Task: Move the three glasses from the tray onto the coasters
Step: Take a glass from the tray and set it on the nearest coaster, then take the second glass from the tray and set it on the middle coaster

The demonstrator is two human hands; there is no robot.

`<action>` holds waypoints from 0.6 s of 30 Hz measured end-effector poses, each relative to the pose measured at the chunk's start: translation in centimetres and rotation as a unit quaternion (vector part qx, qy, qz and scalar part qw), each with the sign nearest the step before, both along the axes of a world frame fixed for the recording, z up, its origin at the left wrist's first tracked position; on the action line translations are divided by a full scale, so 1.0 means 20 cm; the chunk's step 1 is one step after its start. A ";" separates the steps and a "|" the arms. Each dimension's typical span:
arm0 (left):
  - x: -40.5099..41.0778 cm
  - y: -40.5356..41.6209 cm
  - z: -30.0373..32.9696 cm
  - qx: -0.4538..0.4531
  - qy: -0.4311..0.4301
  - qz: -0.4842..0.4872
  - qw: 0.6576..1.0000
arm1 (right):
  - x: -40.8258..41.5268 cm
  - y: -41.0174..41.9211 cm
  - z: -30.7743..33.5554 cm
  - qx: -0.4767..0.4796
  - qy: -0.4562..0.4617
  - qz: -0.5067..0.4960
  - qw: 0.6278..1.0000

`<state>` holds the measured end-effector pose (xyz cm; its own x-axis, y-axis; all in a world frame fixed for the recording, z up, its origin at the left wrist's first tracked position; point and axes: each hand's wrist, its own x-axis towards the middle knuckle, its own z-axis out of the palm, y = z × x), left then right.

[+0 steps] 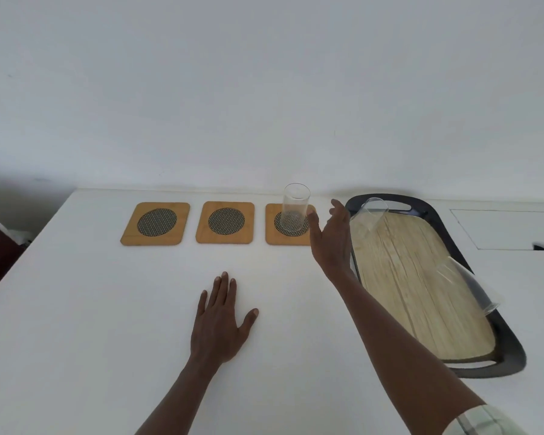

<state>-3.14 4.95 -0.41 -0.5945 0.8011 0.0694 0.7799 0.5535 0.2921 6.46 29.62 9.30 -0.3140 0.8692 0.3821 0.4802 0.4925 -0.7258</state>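
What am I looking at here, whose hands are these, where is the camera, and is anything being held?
There is no machine: a person works with bare hands, and the single picture comes from a wide-angle camera worn on their head, looking forward and down. That lens makes upright things near the edges seem to lean.

On the white table lie three wooden coasters in a row. The left coaster and middle coaster are bare; one glass stands on the right coaster.

To the right is a dark-rimmed tray with two more glasses, a far one and a near one.

The left hand rests flat on the table. The right hand is open beside the placed glass, its grip holding nothing.
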 end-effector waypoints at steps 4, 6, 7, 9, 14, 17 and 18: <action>0.00 0.00 0.00 -0.010 -0.004 -0.007 1.000 | 0.16 -0.01 0.00 0.017 0.007 -0.017 1.000; 0.00 0.00 0.00 -0.014 -0.009 -0.007 1.000 | 0.25 -0.02 0.01 0.024 -0.001 -0.034 0.999; 0.00 0.00 0.00 -0.017 -0.011 -0.008 1.000 | 0.30 -0.02 0.02 0.030 -0.007 -0.041 0.999; 0.00 0.00 0.00 -0.030 -0.019 -0.011 0.999 | 0.39 -0.01 0.02 0.034 -0.015 -0.058 0.998; 0.09 0.05 0.02 -0.007 -0.055 -0.028 0.998 | 0.65 0.04 0.01 0.028 -0.032 -0.077 0.996; 0.16 0.10 0.03 -0.005 -0.070 -0.050 0.996 | 0.80 0.05 0.02 0.024 -0.048 -0.092 0.994; 0.19 0.13 0.03 -0.008 -0.074 -0.057 0.996 | 0.84 0.05 0.03 0.025 -0.056 -0.097 0.993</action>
